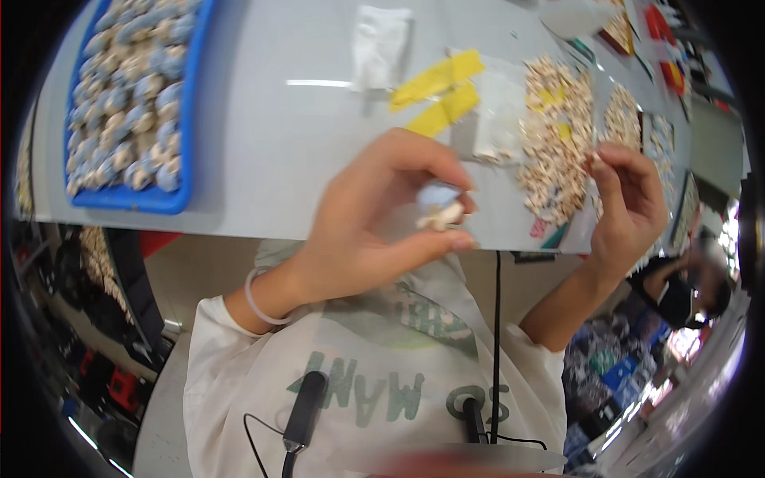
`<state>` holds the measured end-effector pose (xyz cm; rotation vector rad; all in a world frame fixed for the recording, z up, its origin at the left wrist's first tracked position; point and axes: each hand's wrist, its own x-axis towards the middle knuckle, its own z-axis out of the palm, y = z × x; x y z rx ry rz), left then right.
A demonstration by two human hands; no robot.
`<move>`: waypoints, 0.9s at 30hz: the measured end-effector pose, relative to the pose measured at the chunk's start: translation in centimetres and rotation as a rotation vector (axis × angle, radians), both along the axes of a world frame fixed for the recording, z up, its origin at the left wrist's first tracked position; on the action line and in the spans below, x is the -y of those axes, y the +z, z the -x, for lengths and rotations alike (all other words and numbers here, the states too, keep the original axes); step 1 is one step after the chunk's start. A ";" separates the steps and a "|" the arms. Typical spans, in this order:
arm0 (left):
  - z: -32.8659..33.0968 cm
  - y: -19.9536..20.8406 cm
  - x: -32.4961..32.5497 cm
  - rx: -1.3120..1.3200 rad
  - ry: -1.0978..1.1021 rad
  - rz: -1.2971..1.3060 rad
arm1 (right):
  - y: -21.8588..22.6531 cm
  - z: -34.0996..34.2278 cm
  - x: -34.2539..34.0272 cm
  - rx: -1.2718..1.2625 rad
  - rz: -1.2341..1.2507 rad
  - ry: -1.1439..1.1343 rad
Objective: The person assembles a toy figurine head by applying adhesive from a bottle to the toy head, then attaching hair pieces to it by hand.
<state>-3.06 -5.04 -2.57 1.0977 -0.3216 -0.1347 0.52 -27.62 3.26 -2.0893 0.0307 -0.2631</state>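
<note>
Near the table's front edge, my left hand (362,211) curls its thumb and fingers around a small blue-and-cream figure (440,205). The figure's details are too small to make out. To the right, my right hand (629,199) pinches with thumb and forefinger at the edge of a pile of small beige pieces (550,171). A tiny pale piece (594,159) shows at those fingertips. At the far left, a blue tray (191,119) holds many similar blue-and-cream figures.
Yellow strips (438,92) lie mid-table beside a clear bag (498,111) and a white packet (382,48). Another beige pile (621,115) sits farther right. A black cable (498,319) hangs before the table. Another person (693,279) is at the right.
</note>
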 end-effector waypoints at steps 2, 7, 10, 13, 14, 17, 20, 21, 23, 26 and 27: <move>-0.3 -0.1 -0.3 0.045 -0.015 -0.064 | 0.1 -0.4 -0.5 0.035 -0.115 0.180; -1.7 -0.5 -0.6 0.360 -0.060 -0.318 | 0.3 -2.3 -1.5 0.093 0.126 0.373; -1.2 -0.2 -0.2 0.277 -0.019 -0.262 | 0.3 -3.3 -2.6 0.049 0.311 0.453; -0.5 0.2 0.3 -0.119 0.036 0.062 | 0.7 -3.7 -3.0 0.146 0.493 0.463; -0.5 0.1 0.3 -0.089 0.029 0.051 | 0.9 -3.7 -3.1 0.121 0.511 0.496; -1.4 -0.5 -0.4 0.071 -0.004 -0.049 | 0.7 -3.6 -3.7 0.126 0.529 0.487; -1.4 -0.6 -0.7 0.198 -0.024 -0.131 | 0.7 -3.5 -3.9 0.202 0.568 0.431; -1.4 -0.6 -0.7 0.199 -0.030 -0.116 | 0.6 -3.5 -3.8 0.248 0.615 0.404; -1.3 -0.6 -0.4 0.156 -0.025 -0.070 | 0.8 -3.0 -3.5 0.209 0.611 0.417; -0.9 -0.9 -0.1 0.056 -0.029 0.040 | 0.6 -2.6 -4.2 0.168 0.563 0.403; -0.8 -0.9 0.0 -0.002 -0.030 0.103 | 0.5 -2.6 -4.5 0.169 0.520 0.386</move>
